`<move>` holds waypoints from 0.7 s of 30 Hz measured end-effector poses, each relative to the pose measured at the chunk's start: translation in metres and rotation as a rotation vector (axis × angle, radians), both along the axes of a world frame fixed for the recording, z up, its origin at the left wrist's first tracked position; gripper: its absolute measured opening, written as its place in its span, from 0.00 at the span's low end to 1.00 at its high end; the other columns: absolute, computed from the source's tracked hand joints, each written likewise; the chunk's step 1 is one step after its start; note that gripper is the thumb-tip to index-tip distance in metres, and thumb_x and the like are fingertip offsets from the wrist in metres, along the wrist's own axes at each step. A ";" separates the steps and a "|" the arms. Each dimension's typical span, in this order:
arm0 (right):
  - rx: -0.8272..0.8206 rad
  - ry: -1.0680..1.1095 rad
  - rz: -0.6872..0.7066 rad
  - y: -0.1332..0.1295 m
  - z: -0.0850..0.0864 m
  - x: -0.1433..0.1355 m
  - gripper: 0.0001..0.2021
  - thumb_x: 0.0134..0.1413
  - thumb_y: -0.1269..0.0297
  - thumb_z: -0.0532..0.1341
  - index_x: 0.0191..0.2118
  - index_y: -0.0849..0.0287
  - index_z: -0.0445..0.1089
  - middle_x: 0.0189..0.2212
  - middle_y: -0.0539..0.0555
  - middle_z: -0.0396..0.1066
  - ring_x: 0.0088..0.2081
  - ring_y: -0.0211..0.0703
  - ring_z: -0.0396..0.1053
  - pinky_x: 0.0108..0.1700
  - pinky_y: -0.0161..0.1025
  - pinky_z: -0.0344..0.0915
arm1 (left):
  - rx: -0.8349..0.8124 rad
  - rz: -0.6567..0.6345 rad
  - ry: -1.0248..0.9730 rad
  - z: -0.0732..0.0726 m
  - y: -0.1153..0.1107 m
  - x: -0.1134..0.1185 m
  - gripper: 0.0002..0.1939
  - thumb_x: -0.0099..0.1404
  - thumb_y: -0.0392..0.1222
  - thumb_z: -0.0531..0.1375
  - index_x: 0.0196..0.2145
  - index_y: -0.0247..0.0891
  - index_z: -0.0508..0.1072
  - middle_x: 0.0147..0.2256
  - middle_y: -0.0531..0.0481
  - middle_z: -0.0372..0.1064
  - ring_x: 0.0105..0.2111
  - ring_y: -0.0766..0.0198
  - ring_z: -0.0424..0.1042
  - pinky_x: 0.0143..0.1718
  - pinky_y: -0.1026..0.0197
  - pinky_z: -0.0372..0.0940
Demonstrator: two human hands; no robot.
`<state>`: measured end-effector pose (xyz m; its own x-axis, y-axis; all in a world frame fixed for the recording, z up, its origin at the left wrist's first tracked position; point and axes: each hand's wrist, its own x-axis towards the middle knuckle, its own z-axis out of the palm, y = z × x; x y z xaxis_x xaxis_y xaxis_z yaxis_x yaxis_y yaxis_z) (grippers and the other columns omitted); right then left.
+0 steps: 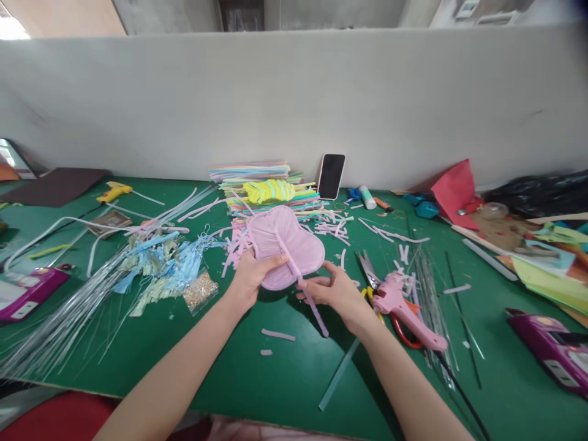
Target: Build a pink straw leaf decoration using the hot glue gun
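A lilac heart-shaped leaf made of pipe cleaners (294,239) is held over the middle of the green table, its stem slanting down to the right. My left hand (250,275) grips the leaf's left edge, the thumb lying on top across the surface. At the base of the stem, my right hand (333,291) pinches it between thumb and finger. Just right of that hand lie a pink hot glue gun (407,309) and scissors (370,272) with open blades. Two short lilac offcuts (278,335) lie below the leaf.
Bundles of coloured pipe cleaners (250,171), a yellow braided piece (269,191) and an upright phone (331,176) stand along the grey partition. Wire stems and blue tassels (184,260) spread left. A yellow glue gun (113,192) lies farther back; a purple device (554,349) sits at right.
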<state>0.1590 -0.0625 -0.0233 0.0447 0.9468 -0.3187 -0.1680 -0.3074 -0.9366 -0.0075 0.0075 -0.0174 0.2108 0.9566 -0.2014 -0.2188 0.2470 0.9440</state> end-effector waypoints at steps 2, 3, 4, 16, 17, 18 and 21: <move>0.000 0.012 0.008 0.000 0.001 -0.006 0.24 0.37 0.58 0.74 0.41 0.60 0.69 0.28 0.54 0.79 0.28 0.42 0.77 0.31 0.35 0.73 | -0.002 0.006 -0.014 0.000 -0.002 0.001 0.28 0.42 0.41 0.74 0.42 0.33 0.75 0.44 0.41 0.77 0.42 0.51 0.76 0.44 0.52 0.70; -0.001 0.018 0.008 0.000 0.001 -0.008 0.21 0.37 0.58 0.74 0.37 0.61 0.71 0.27 0.55 0.79 0.27 0.41 0.77 0.30 0.34 0.72 | -0.005 0.006 -0.020 0.000 -0.002 0.001 0.28 0.42 0.41 0.74 0.41 0.33 0.75 0.44 0.41 0.77 0.42 0.50 0.76 0.44 0.52 0.70; -0.003 0.025 0.008 0.001 0.000 -0.009 0.18 0.38 0.58 0.73 0.34 0.62 0.72 0.27 0.55 0.78 0.27 0.40 0.76 0.29 0.33 0.72 | -0.008 0.005 -0.026 0.000 -0.003 0.001 0.27 0.42 0.41 0.74 0.41 0.33 0.76 0.43 0.41 0.77 0.41 0.50 0.76 0.44 0.52 0.70; -0.023 0.122 0.005 0.001 0.004 -0.018 0.15 0.39 0.57 0.73 0.31 0.62 0.75 0.26 0.53 0.76 0.20 0.35 0.73 0.21 0.27 0.68 | -0.077 -0.042 -0.124 0.004 -0.004 0.002 0.22 0.45 0.42 0.74 0.39 0.34 0.77 0.37 0.43 0.79 0.34 0.56 0.77 0.38 0.56 0.71; -0.026 0.125 0.002 0.000 0.005 -0.018 0.15 0.38 0.58 0.73 0.30 0.63 0.75 0.26 0.53 0.76 0.20 0.36 0.73 0.21 0.27 0.68 | -0.081 -0.043 -0.126 0.004 -0.004 0.002 0.22 0.45 0.42 0.74 0.39 0.34 0.78 0.37 0.43 0.79 0.34 0.55 0.77 0.38 0.56 0.71; -0.030 0.128 0.000 0.000 0.005 -0.018 0.14 0.38 0.58 0.73 0.30 0.63 0.75 0.26 0.53 0.76 0.20 0.36 0.73 0.21 0.27 0.69 | -0.085 -0.045 -0.127 0.004 -0.005 0.002 0.22 0.44 0.41 0.74 0.38 0.33 0.78 0.37 0.43 0.79 0.33 0.55 0.77 0.38 0.55 0.71; -0.037 0.137 -0.005 -0.001 0.005 -0.018 0.13 0.38 0.59 0.73 0.29 0.63 0.75 0.26 0.54 0.77 0.20 0.36 0.74 0.21 0.27 0.69 | -0.086 -0.049 -0.131 0.004 -0.004 0.002 0.20 0.43 0.41 0.74 0.35 0.32 0.78 0.37 0.42 0.79 0.33 0.54 0.77 0.37 0.55 0.71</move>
<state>0.1411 -0.0634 -0.0178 0.0030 0.9341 -0.3569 -0.2949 -0.3402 -0.8929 -0.0052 0.0034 -0.0130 0.2868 0.9247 -0.2502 -0.3242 0.3394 0.8830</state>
